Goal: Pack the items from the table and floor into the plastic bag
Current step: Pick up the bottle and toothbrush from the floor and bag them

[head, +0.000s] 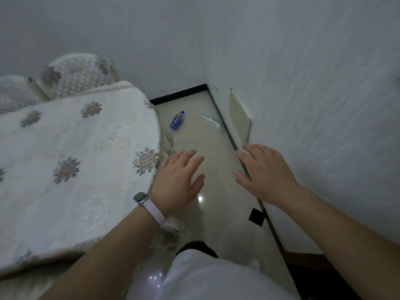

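Glossy beige floor (207, 148): blue bottle (177, 120) and a pale item, possibly a toothbrush (210, 120), near the far corner. Left hand (177, 182) and right hand (266, 174) spread wide, empty, beside the table (65, 148).

A bare floor (216, 148) strip (glossy tile) runs between the clothed table (75, 159) and wall (303, 83).

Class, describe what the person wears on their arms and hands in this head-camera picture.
Both forearms are bare, with no sleeves showing. The left hand has a watch with a white woven strap and a grey-green case on its wrist. The right hand wears nothing: no ring, glove or band that can be seen.
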### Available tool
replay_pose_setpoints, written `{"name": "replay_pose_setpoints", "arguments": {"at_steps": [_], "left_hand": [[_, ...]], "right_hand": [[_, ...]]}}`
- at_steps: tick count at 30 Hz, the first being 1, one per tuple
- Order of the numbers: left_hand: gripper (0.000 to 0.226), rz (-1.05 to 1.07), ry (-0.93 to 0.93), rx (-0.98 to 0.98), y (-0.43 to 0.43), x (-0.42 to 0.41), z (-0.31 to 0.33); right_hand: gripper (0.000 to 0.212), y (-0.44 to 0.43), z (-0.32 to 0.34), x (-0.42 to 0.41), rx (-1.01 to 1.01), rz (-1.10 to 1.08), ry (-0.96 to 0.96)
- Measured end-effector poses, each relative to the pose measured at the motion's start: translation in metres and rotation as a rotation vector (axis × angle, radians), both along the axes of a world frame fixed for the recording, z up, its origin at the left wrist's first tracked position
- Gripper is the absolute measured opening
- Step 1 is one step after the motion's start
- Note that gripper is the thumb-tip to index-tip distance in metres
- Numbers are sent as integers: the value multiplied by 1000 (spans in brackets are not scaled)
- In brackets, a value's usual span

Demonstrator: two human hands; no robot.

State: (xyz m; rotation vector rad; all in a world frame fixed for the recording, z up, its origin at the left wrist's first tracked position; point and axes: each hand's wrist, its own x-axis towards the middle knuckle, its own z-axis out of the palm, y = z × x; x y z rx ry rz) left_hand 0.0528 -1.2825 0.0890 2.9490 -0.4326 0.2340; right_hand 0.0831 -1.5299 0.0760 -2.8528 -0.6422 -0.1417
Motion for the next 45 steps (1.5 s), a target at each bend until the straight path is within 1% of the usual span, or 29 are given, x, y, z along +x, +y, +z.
{"name": "replay_pose_setpoints", "arguments": {"at_steps": [6,10,16,18,21,28,33,37,41,45], "left_hand": [[48,203,45,8,27,34,-8],[47,263,31,-24,42,81,-25],[50,322,93,-116,66,202,-58],[50,306,77,-137,77,246,-60],[48,284,17,-143,101,313,-50],[45,292,-69,-127,147,435,-32],[47,386,-7,-113,175,508,-43],[48,443,44,-107,192,575,-44],[49,490,47,-69,209,644,-37],[49,518,54,-57,223,691,-33]], "right_hand": [[53,27,-7,86,35,170,-42],[53,51,-17,149,12,214,-8],[54,74,-25,261,-96,217,59],[56,85,-19,301,-118,191,78],[57,110,-5,363,-138,180,30],[55,159,5,480,-104,203,3],[55,194,-22,575,-58,278,20],[55,227,-41,659,-17,322,70],[54,255,-44,743,-39,364,94],[56,269,-44,797,-50,370,91]]}}
